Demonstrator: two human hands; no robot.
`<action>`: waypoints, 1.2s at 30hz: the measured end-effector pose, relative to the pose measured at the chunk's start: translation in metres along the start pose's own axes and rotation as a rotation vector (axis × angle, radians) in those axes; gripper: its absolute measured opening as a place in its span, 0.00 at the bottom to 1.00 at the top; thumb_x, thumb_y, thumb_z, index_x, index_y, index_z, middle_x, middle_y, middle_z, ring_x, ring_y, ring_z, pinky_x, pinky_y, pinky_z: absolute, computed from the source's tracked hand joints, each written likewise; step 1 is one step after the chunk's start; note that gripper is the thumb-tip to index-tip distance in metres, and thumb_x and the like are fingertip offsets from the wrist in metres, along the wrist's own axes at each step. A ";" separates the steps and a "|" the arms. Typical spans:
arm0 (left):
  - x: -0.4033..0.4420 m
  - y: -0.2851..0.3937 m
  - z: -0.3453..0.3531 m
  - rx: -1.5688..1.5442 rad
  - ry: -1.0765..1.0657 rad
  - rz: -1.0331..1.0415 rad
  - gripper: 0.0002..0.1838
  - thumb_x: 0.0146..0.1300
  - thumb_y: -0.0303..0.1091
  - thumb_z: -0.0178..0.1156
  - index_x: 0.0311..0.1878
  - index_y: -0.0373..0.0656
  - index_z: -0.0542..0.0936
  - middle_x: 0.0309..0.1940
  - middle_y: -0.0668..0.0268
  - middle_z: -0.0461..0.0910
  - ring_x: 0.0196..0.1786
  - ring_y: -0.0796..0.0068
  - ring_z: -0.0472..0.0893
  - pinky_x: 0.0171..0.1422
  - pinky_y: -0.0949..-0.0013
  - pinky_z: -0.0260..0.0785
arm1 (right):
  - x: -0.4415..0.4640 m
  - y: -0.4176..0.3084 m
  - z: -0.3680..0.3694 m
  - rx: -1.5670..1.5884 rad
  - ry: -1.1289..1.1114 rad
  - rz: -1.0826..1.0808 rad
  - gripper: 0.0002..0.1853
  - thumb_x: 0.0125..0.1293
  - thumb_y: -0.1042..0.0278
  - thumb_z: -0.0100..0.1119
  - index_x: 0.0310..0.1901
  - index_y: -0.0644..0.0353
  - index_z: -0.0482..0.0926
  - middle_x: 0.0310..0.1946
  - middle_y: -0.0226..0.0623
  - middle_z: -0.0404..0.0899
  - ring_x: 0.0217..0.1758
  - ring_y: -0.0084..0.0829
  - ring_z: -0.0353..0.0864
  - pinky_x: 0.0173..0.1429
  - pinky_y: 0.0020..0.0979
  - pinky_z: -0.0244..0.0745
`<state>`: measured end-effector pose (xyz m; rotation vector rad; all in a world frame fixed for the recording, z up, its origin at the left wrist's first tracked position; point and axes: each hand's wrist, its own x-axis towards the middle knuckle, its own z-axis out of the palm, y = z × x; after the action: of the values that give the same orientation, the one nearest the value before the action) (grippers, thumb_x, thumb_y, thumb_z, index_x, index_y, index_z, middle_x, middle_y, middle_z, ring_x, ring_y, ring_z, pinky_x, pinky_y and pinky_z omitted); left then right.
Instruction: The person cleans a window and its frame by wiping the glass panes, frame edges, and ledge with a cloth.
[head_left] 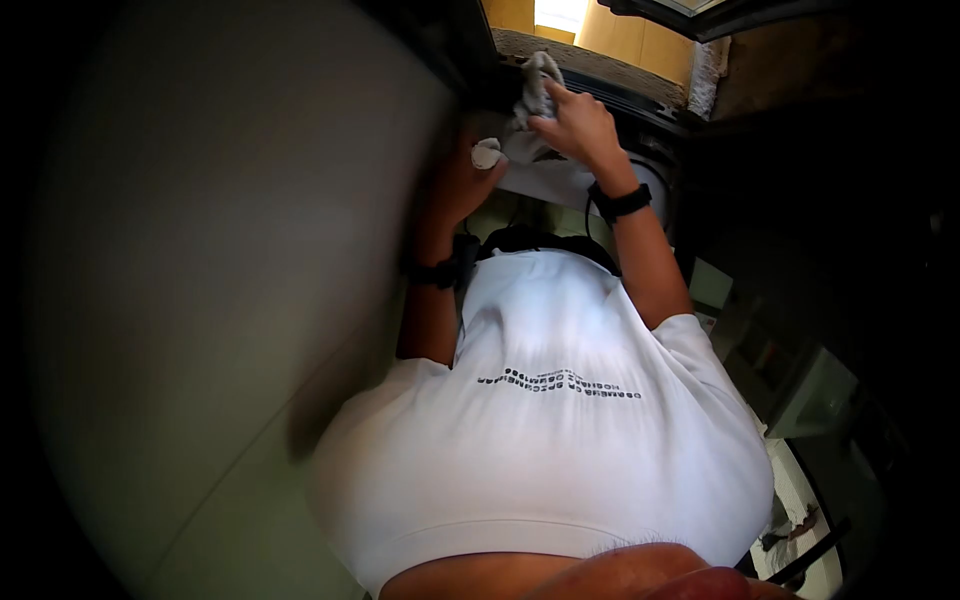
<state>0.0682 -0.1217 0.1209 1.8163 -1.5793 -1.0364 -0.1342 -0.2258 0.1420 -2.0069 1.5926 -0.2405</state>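
Observation:
My right hand (582, 127) grips a grey-white cloth (541, 88), bunched up beside the dark window frame (625, 103). Part of the cloth sticks up past my fingers, and its lower part hangs towards a pale surface below. To the left, my left hand (463, 185) is in shadow, with its fingers curled around a small white crumpled thing (487, 153). Its exact kind does not show, and most of these fingers are dark. The two hands are a short way apart, both at the window's lower edge.
A rough sill (600, 65) lies beyond the frame, under an open window sash (700, 12). A large pale wall (230, 250) stands close on my left. Pale floor tiles (230, 510) show at lower left. Cluttered furniture (800, 390) is dim at right.

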 end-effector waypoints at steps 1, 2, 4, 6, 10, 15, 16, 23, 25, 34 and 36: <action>0.000 -0.001 -0.001 0.011 0.007 -0.001 0.22 0.64 0.43 0.69 0.52 0.39 0.74 0.44 0.51 0.84 0.47 0.55 0.85 0.50 0.59 0.76 | -0.003 0.003 -0.004 -0.019 -0.005 0.019 0.34 0.53 0.47 0.65 0.63 0.50 0.77 0.41 0.56 0.85 0.47 0.58 0.85 0.52 0.52 0.81; -0.001 0.002 -0.003 0.023 0.013 -0.005 0.22 0.64 0.43 0.69 0.51 0.39 0.74 0.43 0.51 0.84 0.47 0.55 0.85 0.50 0.59 0.76 | -0.008 0.004 -0.013 -0.035 -0.012 0.038 0.34 0.53 0.47 0.65 0.63 0.50 0.77 0.41 0.56 0.85 0.47 0.58 0.85 0.51 0.52 0.81; -0.002 0.004 -0.008 0.018 0.019 -0.001 0.20 0.64 0.42 0.69 0.48 0.38 0.74 0.42 0.51 0.84 0.45 0.55 0.85 0.48 0.59 0.76 | -0.014 0.009 -0.018 -0.015 0.021 0.051 0.33 0.53 0.47 0.65 0.60 0.51 0.78 0.41 0.56 0.85 0.46 0.57 0.86 0.50 0.51 0.82; -0.005 0.003 -0.008 -0.022 0.021 0.009 0.19 0.64 0.41 0.69 0.46 0.38 0.74 0.41 0.51 0.84 0.43 0.55 0.85 0.47 0.58 0.75 | -0.007 0.006 -0.015 -0.042 -0.025 0.030 0.30 0.54 0.48 0.65 0.57 0.54 0.79 0.41 0.56 0.85 0.46 0.56 0.86 0.50 0.51 0.82; -0.008 0.003 -0.004 -0.063 0.025 0.056 0.18 0.62 0.37 0.68 0.48 0.39 0.73 0.38 0.51 0.83 0.42 0.51 0.84 0.46 0.56 0.75 | 0.007 -0.015 0.009 -0.038 0.027 -0.114 0.25 0.55 0.50 0.64 0.49 0.60 0.79 0.40 0.56 0.84 0.45 0.57 0.85 0.49 0.52 0.82; -0.008 -0.010 0.007 -0.112 -0.006 -0.042 0.22 0.58 0.34 0.69 0.52 0.39 0.70 0.39 0.50 0.82 0.45 0.47 0.84 0.46 0.53 0.75 | 0.024 -0.032 0.026 0.021 -0.026 -0.165 0.26 0.54 0.51 0.63 0.52 0.59 0.79 0.39 0.56 0.84 0.45 0.58 0.84 0.50 0.53 0.81; -0.007 -0.014 0.009 -0.130 -0.005 -0.053 0.22 0.60 0.33 0.68 0.52 0.39 0.69 0.39 0.52 0.81 0.44 0.52 0.84 0.46 0.55 0.75 | 0.021 -0.031 0.021 0.020 -0.034 -0.133 0.27 0.54 0.51 0.63 0.52 0.59 0.79 0.39 0.56 0.84 0.46 0.59 0.84 0.51 0.53 0.81; 0.008 -0.038 0.028 -0.177 0.119 0.181 0.30 0.62 0.28 0.69 0.62 0.40 0.63 0.46 0.55 0.78 0.48 0.63 0.82 0.47 0.62 0.76 | -0.018 0.001 -0.014 -0.007 0.014 0.109 0.29 0.55 0.47 0.64 0.53 0.58 0.81 0.43 0.58 0.85 0.51 0.59 0.83 0.57 0.51 0.79; 0.015 -0.046 0.034 -0.199 0.048 0.118 0.31 0.62 0.28 0.69 0.64 0.41 0.63 0.48 0.55 0.78 0.49 0.64 0.82 0.49 0.63 0.77 | -0.030 0.019 -0.027 0.044 0.040 0.199 0.31 0.54 0.46 0.64 0.55 0.58 0.81 0.45 0.59 0.84 0.52 0.59 0.83 0.58 0.49 0.79; 0.032 0.007 0.029 0.123 -0.049 0.054 0.25 0.60 0.34 0.70 0.59 0.44 0.73 0.48 0.49 0.84 0.51 0.49 0.85 0.54 0.52 0.78 | -0.070 0.062 -0.058 0.024 0.120 0.559 0.32 0.57 0.46 0.64 0.53 0.69 0.81 0.49 0.62 0.83 0.55 0.59 0.82 0.60 0.47 0.78; 0.034 0.015 0.025 0.264 -0.036 0.102 0.25 0.59 0.35 0.71 0.57 0.45 0.73 0.48 0.51 0.84 0.51 0.49 0.85 0.54 0.52 0.78 | -0.072 0.062 -0.059 -0.001 0.120 0.571 0.33 0.57 0.46 0.64 0.52 0.71 0.81 0.49 0.63 0.82 0.54 0.59 0.83 0.60 0.47 0.78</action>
<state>0.0399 -0.1551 0.1108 1.8698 -1.8845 -0.8517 -0.2338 -0.1852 0.1723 -1.4766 2.1594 -0.1383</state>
